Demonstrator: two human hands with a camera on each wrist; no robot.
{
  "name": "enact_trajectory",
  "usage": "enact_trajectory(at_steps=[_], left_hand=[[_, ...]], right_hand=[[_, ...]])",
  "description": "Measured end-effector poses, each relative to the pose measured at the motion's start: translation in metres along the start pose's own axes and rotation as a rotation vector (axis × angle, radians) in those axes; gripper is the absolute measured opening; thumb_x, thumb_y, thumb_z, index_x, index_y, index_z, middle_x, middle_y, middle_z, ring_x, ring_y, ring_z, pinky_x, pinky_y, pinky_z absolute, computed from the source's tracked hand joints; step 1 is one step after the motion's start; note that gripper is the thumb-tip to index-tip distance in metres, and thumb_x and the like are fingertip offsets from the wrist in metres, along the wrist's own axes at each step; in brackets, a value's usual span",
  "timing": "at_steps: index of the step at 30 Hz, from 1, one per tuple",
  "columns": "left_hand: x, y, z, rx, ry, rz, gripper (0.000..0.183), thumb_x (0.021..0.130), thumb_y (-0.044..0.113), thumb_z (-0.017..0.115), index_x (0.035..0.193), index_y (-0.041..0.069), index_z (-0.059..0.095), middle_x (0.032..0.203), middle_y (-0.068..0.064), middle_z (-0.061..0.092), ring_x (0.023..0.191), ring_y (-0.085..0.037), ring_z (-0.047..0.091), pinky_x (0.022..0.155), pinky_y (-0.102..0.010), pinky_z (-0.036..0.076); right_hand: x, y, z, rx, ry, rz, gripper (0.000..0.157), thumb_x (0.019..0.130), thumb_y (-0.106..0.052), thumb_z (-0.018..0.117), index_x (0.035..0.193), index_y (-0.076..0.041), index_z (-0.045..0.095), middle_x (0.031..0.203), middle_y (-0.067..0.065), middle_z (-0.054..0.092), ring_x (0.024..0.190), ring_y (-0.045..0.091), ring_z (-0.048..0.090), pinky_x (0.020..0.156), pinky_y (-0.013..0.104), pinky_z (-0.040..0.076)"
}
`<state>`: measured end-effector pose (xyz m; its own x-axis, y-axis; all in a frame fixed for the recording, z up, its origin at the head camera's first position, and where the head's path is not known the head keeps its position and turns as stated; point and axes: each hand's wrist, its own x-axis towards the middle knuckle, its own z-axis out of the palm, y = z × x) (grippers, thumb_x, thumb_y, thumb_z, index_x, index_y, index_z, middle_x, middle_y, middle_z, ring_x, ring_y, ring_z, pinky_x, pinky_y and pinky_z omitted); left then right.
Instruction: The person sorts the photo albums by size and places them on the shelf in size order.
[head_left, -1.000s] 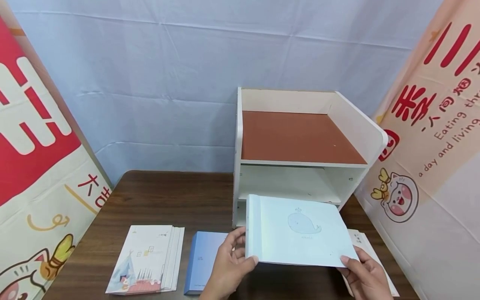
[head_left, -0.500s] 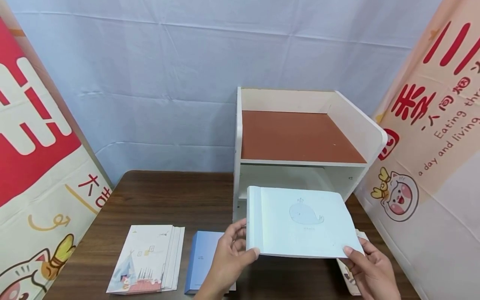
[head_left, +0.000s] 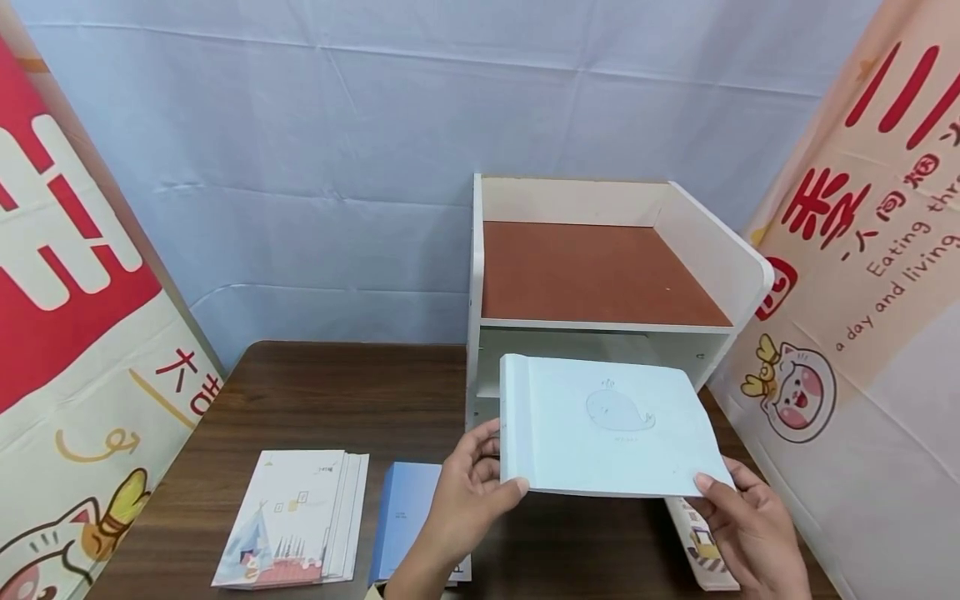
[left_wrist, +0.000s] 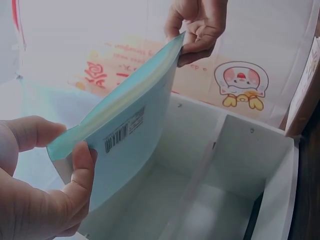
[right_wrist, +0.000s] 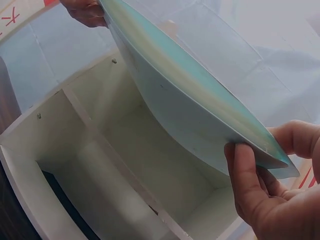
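Note:
A light blue notebook (head_left: 615, 433) with a whale drawing on its cover is held up in front of the white shelf unit (head_left: 477, 250). My left hand (head_left: 476, 492) pinches its spine-side corner, thumb on top and fingers beneath. At the opposite near corner, my right hand (head_left: 750, 517) grips it the same way. In the left wrist view the back cover of the notebook (left_wrist: 130, 135) shows a barcode. The right wrist view has the notebook (right_wrist: 175, 110) bowing slightly between both hands, beside the shelf's compartments (right_wrist: 150, 165).
On the dark wooden table (head_left: 352, 392), a stack of white illustrated booklets (head_left: 285, 517) lies at the left. Beside it is a blue book (head_left: 405, 517), partly behind my left arm. Another illustrated book (head_left: 701, 546) lies under my right hand. A brown board (head_left: 600, 271) tops the shelf.
Both hands have raised the notebook and shifted it slightly right, toward the shelf's middle opening. More of the book beneath my right hand shows. The table stacks have stayed put.

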<state>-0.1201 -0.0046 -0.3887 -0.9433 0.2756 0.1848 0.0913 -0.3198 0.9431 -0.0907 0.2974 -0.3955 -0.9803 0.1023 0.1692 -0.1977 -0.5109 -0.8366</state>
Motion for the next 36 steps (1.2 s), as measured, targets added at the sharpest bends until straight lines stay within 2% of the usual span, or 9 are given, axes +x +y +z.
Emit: enact_trajectory(at_steps=[11,18,26,36], left_hand=[[0.004,0.007,0.003,-0.015,-0.003,0.008,0.068,0.08,-0.005,0.066,0.138,-0.001,0.032,0.117,-0.02,0.045,0.098,-0.03,0.057,0.081,-0.035,0.05],[0.007,0.014,0.007,-0.029,-0.027,0.022,0.068,0.081,-0.003,0.066,0.139,-0.002,0.03,0.116,-0.019,0.044,0.095,-0.028,0.057,0.08,-0.033,0.05],[0.008,0.021,0.01,-0.036,-0.039,0.038,0.067,0.081,-0.004,0.066,0.138,-0.003,0.031,0.114,-0.02,0.045,0.094,-0.028,0.057,0.08,-0.033,0.05],[0.011,0.031,0.015,-0.03,-0.075,0.07,0.065,0.082,-0.003,0.065,0.138,-0.003,0.032,0.116,-0.02,0.045,0.095,-0.029,0.057,0.081,-0.034,0.05]], right_hand=[[0.015,-0.004,0.001,0.083,-0.106,-0.126,0.036,0.089,0.022,0.033,0.108,0.009,0.06,0.103,0.016,0.062,0.087,0.023,0.065,0.075,0.031,0.051],[0.018,-0.009,0.001,0.135,-0.089,-0.122,0.036,0.089,0.023,0.032,0.109,0.01,0.06,0.105,0.018,0.061,0.088,0.026,0.065,0.076,0.033,0.051],[0.019,-0.015,0.002,0.185,-0.108,-0.126,0.037,0.088,0.024,0.03,0.11,0.013,0.057,0.105,0.022,0.062,0.088,0.029,0.065,0.077,0.035,0.05],[0.015,-0.027,0.006,0.142,-0.07,-0.123,0.036,0.089,0.022,0.032,0.109,0.01,0.059,0.102,0.019,0.064,0.086,0.027,0.065,0.075,0.034,0.051]])
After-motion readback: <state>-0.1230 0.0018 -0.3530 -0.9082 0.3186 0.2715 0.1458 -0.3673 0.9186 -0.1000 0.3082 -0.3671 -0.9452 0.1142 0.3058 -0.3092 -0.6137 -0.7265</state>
